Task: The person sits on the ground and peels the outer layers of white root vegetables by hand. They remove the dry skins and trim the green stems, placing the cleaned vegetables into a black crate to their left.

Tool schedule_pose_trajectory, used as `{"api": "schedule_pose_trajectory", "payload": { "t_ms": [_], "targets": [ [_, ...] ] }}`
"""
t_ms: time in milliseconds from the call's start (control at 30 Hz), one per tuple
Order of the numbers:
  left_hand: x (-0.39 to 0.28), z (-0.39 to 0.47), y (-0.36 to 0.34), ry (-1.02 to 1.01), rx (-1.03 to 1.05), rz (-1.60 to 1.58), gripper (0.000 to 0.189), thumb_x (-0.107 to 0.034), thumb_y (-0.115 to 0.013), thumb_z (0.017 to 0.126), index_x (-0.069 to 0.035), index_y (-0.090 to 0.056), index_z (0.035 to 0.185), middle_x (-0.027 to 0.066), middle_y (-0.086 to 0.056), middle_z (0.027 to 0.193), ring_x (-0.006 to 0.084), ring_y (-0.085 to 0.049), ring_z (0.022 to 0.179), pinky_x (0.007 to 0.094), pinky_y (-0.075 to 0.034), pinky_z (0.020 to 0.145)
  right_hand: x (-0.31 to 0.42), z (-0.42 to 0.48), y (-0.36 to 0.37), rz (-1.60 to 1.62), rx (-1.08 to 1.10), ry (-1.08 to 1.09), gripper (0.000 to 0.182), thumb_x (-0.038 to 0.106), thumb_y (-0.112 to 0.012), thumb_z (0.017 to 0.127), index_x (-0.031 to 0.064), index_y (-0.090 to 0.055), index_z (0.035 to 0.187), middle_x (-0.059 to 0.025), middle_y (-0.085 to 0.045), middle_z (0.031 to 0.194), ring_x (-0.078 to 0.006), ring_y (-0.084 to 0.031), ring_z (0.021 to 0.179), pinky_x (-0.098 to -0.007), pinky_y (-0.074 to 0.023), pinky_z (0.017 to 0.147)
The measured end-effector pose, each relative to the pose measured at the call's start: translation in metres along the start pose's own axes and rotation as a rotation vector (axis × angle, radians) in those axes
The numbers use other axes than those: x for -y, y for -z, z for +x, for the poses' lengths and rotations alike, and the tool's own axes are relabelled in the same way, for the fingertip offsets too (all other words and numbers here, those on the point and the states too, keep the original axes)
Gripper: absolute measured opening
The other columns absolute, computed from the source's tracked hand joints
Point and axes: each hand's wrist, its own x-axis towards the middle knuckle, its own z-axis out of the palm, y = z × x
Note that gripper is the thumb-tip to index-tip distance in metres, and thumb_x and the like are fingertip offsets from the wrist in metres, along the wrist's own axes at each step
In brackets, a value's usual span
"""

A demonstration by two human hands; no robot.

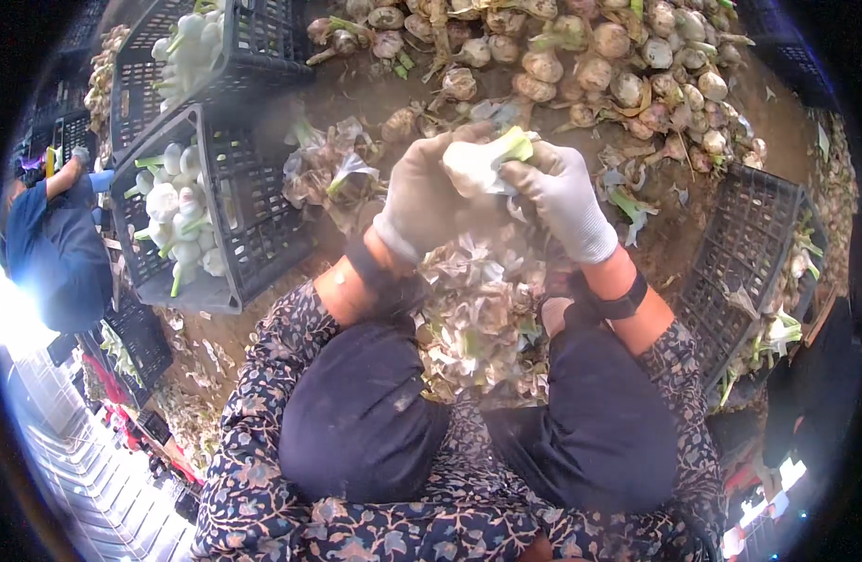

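A whitish garlic bulb (476,165) with a short green stem is between my two gloved hands. My left hand (425,190) is closed round the bulb's left side, its glove stained brown. My right hand (561,193), in a paler glove, pinches the bulb's outer skin beside the stem. A loose flap of skin hangs under the right fingers. Below the hands, a heap of peeled garlic skins (483,309) lies between my knees. Beyond them spreads a large pile of unpeeled garlic bulbs (596,74) on the ground.
At left, a black plastic crate (223,281) and another behind it hold cleaned white bulbs. A tilted black crate (740,246) stands at right, with garlic stems beyond it. More skins (332,172) lie left of my hands. A person in dark clothes (58,246) sits at far left.
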Motion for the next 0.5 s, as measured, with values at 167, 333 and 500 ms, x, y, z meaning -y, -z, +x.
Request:
{"api": "schedule_pose_trajectory", "payload": {
  "t_ms": [167, 333, 500],
  "targets": [
    [-0.003, 0.008, 0.011, -0.008, 0.211, 0.042, 0.052, -0.043, -0.053, 0.095, -0.008, -0.043, 0.132, 0.0084, -0.060, 0.112, 0.0248, -0.059, 0.105, 0.0383, -0.050, 0.090, -0.005, 0.004, -0.005, 0.095, -0.258, -0.030, 0.024, 0.010, -0.064, 0.091, -0.0020, -0.065, 0.112, -0.0028, -0.069, 0.101, -0.0077, -0.060, 0.087, -0.0239, -0.0474, 0.080],
    [0.010, 0.013, -0.007, -0.615, -0.332, 0.782, 0.053, -0.045, -0.057, 0.094, -0.002, -0.047, 0.125, 0.0103, -0.062, 0.106, 0.0199, -0.063, 0.088, 0.0341, -0.053, 0.078, -0.002, 0.001, -0.021, 0.028, -0.165, 0.057, 0.020, 0.008, -0.062, 0.090, -0.0009, -0.068, 0.108, -0.0009, -0.069, 0.097, -0.0070, -0.059, 0.084, -0.0231, -0.0478, 0.076],
    [0.006, 0.013, 0.002, -0.352, -0.360, 0.592, 0.048, -0.049, -0.050, 0.096, -0.003, -0.060, 0.104, 0.0069, -0.066, 0.087, 0.0172, -0.064, 0.072, 0.0296, -0.054, 0.066, -0.014, -0.001, -0.027, -0.070, -0.023, 0.093, 0.018, 0.008, -0.062, 0.088, 0.0015, -0.069, 0.103, 0.0012, -0.069, 0.090, -0.0062, -0.058, 0.080, -0.0230, -0.0477, 0.072]
  ]
}}
